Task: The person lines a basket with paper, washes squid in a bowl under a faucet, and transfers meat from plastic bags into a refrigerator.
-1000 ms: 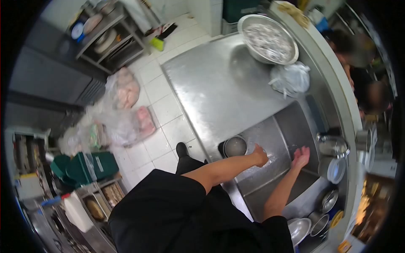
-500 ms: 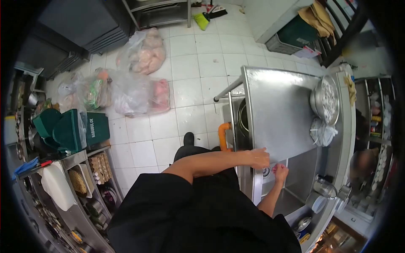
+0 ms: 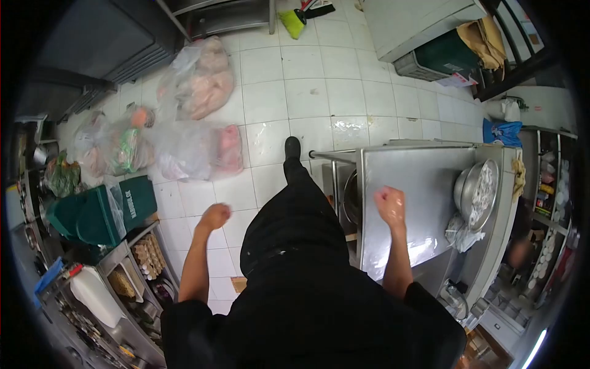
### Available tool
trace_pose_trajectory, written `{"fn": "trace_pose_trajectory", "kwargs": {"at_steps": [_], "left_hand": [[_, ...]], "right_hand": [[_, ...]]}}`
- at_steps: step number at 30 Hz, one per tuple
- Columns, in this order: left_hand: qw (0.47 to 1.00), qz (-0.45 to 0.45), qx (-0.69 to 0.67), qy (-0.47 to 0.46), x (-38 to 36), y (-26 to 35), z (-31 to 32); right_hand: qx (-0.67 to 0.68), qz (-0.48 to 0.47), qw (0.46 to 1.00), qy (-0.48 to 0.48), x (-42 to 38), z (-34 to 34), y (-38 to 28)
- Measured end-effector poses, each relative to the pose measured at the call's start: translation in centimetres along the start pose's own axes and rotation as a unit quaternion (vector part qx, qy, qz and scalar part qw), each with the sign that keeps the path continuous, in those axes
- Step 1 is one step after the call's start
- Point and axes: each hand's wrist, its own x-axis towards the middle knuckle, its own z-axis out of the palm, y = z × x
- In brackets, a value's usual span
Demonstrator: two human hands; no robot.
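My left hand (image 3: 215,216) hangs over the tiled floor, its fingers curled into a loose, slightly blurred fist with nothing showing in it. Over the steel counter (image 3: 424,184) is my right hand (image 3: 391,204), wet and closed, also with nothing visible in it. Neither hand appears to hold anything. A metal bowl (image 3: 482,194) with pale contents stands at the counter's far right. Beside the bowl lies a clear plastic bag (image 3: 462,234).
Plastic bags of pale pink contents (image 3: 212,92) and another large bag (image 3: 190,150) lie on the floor. A green bin (image 3: 132,206) and shelving with egg trays (image 3: 149,255) stand to the left. A green broom (image 3: 292,23) is ahead, with crates (image 3: 439,58) at upper right.
My hands were close together over the sink and have moved apart, the left out over the floor. My body has turned from the sink, with one leg stepping forward.
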Motion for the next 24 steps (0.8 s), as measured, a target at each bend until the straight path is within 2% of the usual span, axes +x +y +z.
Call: {"fn": "trace_pose_trajectory", "kwargs": {"at_steps": [1, 2, 3, 4, 5, 6, 8, 11, 14, 15, 16, 17, 18, 19, 20, 21, 24], "left_hand": [[0.993, -0.078, -0.091, 0.020, -1.9, -2.8, 0.0], [0.957, -0.175, -0.209, 0.100, -3.8, -3.2, -0.6], [0.878, -0.370, -0.269, 0.137, -5.3, -2.5, -1.7], [0.793, -0.419, -0.366, 0.248, -6.3, -1.1, -2.0], [0.681, -0.454, -0.453, 0.353, -6.7, 0.3, -2.1], [0.682, -0.458, -0.452, 0.349, -7.2, 1.1, -2.0], [0.637, -0.442, -0.514, 0.368, -7.4, 2.4, -1.4], [0.675, -0.458, -0.502, 0.286, -5.8, 5.0, -0.1], [0.630, -0.464, -0.531, 0.325, -2.9, 7.2, 1.9], [0.614, -0.463, -0.545, 0.333, -1.7, 8.2, 2.2], [0.601, -0.471, -0.552, 0.336, -0.5, 9.0, 2.4], [0.587, -0.467, -0.574, 0.330, 0.4, 9.1, 2.9], [0.582, -0.449, -0.595, 0.325, 0.9, 8.5, 4.0], [0.578, -0.456, -0.603, 0.307, 1.6, 8.1, 4.4], [0.568, -0.466, -0.606, 0.305, 2.1, 7.7, 4.8], [0.570, -0.485, -0.601, 0.280, 3.1, 7.4, 3.9], [0.528, -0.508, -0.612, 0.298, 6.2, 3.5, 2.0]], "right_hand": [[0.016, -0.042, 0.999, -0.021, 2.6, 0.8, -1.7], [0.033, -0.083, 0.995, -0.041, 5.3, 1.7, -3.3], [0.053, -0.121, 0.987, -0.087, 7.9, 3.0, -4.8], [0.092, -0.110, 0.979, -0.144, 10.1, 3.5, -7.6], [0.101, -0.182, 0.965, -0.156, 12.5, 5.2, -9.3], [0.092, -0.244, 0.951, -0.167, 14.7, 7.0, -11.2], [0.051, -0.319, 0.913, -0.248, 18.6, 9.4, -15.6], [0.038, -0.422, 0.840, -0.340, 23.9, 10.6, -22.6], [0.051, -0.487, 0.799, -0.350, 29.4, 9.8, -28.6], [0.047, -0.475, 0.798, -0.368, 31.3, 11.7, -29.9], [0.106, -0.462, 0.790, -0.390, 33.7, 13.3, -30.7], [0.129, -0.449, 0.762, -0.449, 36.6, 17.5, -30.3], [0.173, -0.515, 0.734, -0.407, 38.7, 20.5, -29.2], [0.023, -0.482, 0.766, -0.425, 40.1, 20.9, -29.2], [-0.046, -0.452, 0.755, -0.473, 41.5, 19.4, -30.0], [0.032, -0.475, 0.754, -0.453, 43.5, 22.2, -27.5], [0.032, -0.305, 0.850, -0.427, 45.4, 18.6, -26.2]]}}
